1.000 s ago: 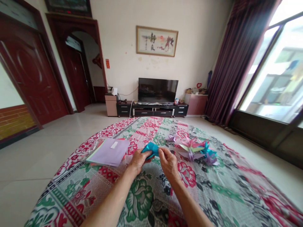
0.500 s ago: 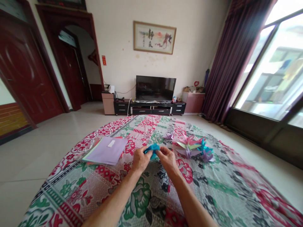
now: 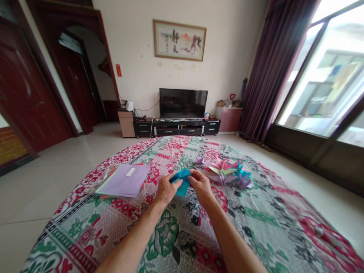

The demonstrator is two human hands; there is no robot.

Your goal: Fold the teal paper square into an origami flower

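Observation:
A piece of blue folded paper [image 3: 182, 183] is held between my two hands above the middle of the table. My left hand [image 3: 167, 188] pinches its left side, the thumb lying over the front. At the upper right edge, my right hand [image 3: 200, 184] grips it between thumb and fingertips. One flap of the paper hangs down below the thumbs. The fingers behind the sheet are partly hidden.
Left of my hands lies a stack of coloured paper [image 3: 122, 184], purple on top with a small white label. To the right sit several folded paper cranes [image 3: 223, 176]. A patterned cloth [image 3: 162, 242] covers the round table. Beyond stands a television [image 3: 183, 103].
The blue paper has opened out from a compact bundle, and a flap now hangs lower. Both hands keep their hold. The whole view has shifted slightly.

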